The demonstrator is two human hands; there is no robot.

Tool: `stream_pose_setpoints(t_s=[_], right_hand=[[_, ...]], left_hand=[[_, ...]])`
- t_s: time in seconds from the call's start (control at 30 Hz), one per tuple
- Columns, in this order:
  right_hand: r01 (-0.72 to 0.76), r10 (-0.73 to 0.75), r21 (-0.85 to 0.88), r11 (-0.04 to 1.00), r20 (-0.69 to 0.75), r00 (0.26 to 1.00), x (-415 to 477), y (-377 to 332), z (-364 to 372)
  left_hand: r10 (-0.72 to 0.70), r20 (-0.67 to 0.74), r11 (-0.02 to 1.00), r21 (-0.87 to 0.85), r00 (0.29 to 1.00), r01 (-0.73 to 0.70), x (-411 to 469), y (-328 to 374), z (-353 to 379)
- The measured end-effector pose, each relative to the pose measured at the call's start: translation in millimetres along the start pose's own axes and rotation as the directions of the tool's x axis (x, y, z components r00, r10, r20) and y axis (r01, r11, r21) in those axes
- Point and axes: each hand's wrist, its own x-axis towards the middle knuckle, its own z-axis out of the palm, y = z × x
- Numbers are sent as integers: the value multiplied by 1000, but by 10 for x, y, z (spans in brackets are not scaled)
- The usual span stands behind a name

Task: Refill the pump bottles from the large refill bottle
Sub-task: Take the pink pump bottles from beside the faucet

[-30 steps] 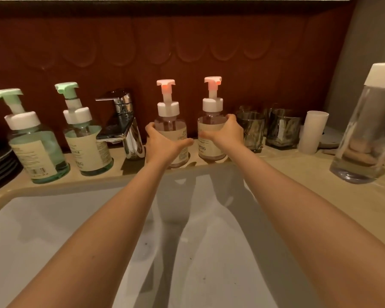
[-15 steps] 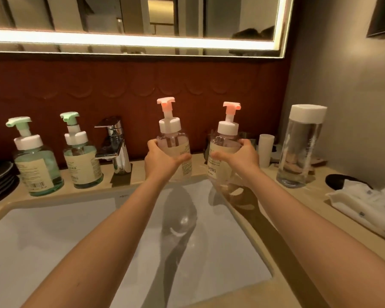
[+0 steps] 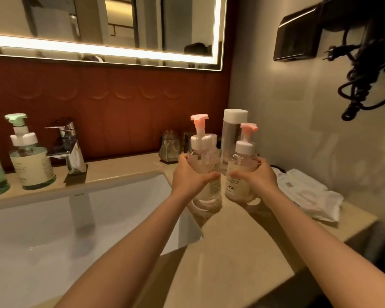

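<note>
At the far left, two green-pump clear soap bottles (image 3: pixel 31 156) stand on the ledge by the chrome tap (image 3: pixel 69 147), where they stood a second ago; the leftmost is cut off by the frame edge. The two pink-pump clear bottles have left that ledge and now sit to the right of the white sink (image 3: pixel 76 218), above the beige counter (image 3: pixel 231 252). The left hand (image 3: pixel 187 174) wraps its fingers round the left pink-pump bottle (image 3: pixel 203 152), and the right hand (image 3: pixel 256 176) clasps the right pink-pump bottle (image 3: pixel 242 167) the same way. Both are now just in front of the tall clear white-capped refill bottle (image 3: pixel 232 132), so they look staged for filling, though the pumps are still on. The left one is motion-blurred, the refill bottle's base is hidden, and I cannot tell whether either bottle touches the counter.
</note>
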Motion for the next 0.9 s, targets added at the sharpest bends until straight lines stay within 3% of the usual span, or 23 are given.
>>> stream_pose_setpoints(t_s=[0.13, 0.4, 0.47, 0.6, 0.7, 0.83, 0.9], right_hand=[[14, -15, -28, 1000, -41, 999, 31, 126, -200], [89, -114, -321, 943, -59, 992, 27, 197, -328], [98, -123, -253, 962, -85, 989, -33, 222, -371], [263, -270, -61, 963, -156, 950, -315, 284, -422], [299, -299, 70, 952, -10, 954, -480, 312, -392], [197, -245, 225, 954, 212, 946, -560, 376, -378], [155, -215, 235, 960, 258, 942, -575, 406, -387]], left_hand=[[13, 67, 999, 36, 998, -15, -126, 23, 292], [70, 139, 997, 19, 988, -73, -297, 127, 500], [68, 140, 997, 20, 988, -72, -332, 122, 504], [64, 144, 998, -16, 988, -63, -359, 103, 487], [63, 206, 996, -80, 976, -47, -398, 118, 511], [63, 318, 989, -147, 946, -17, -431, 133, 513], [66, 366, 983, -181, 928, 2, -420, 149, 483]])
